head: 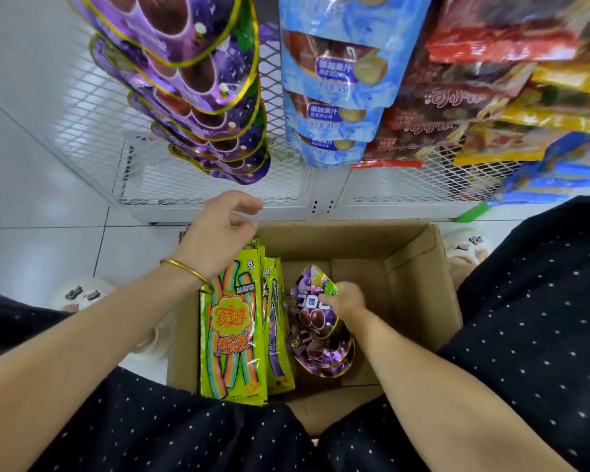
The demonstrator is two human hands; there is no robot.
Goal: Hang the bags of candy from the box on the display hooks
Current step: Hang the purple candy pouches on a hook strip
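An open cardboard box stands on the floor between my knees. Inside, green bags of sour candy strips stand along its left side, and a few purple grape candy bags lie in the middle. My right hand is down in the box, its fingers closed on the top purple bag. My left hand hovers over the box's far left corner, fingers loosely curled and holding nothing. Matching purple bags hang in a row on a display hook above.
A white wire-mesh display rack rises just behind the box. Blue bags, red bags and yellow bags hang on it to the right. White floor tiles lie to the left. My dotted dark clothing frames the box.
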